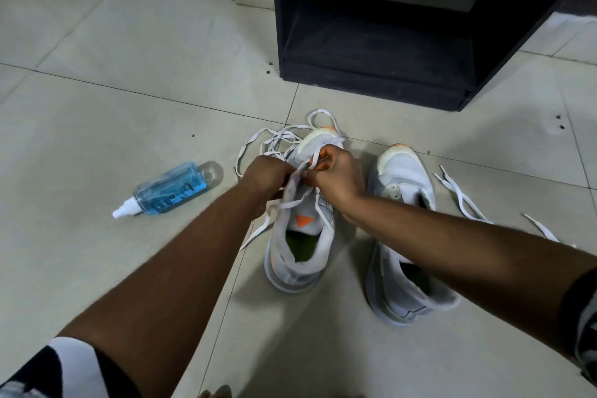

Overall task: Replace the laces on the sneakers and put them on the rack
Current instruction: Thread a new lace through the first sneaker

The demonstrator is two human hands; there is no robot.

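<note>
Lace [292,186] pinched between both hands' fingers [318,168].

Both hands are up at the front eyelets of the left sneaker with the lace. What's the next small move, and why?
Probably draw the lace end through the eyelet it is at and pull the slack out. Both the left hand and right hand pinch it over the left sneaker, and loose loops lie beyond the toe. The right sneaker has no lace in it; another lace lies beside it.

I see two pale grey sneakers [298,236] with orange tongue patches, white laces [274,139], a clear blue spray bottle [171,187] at left, a black rack [403,26] beyond, beige floor tiles [113,90].
</note>
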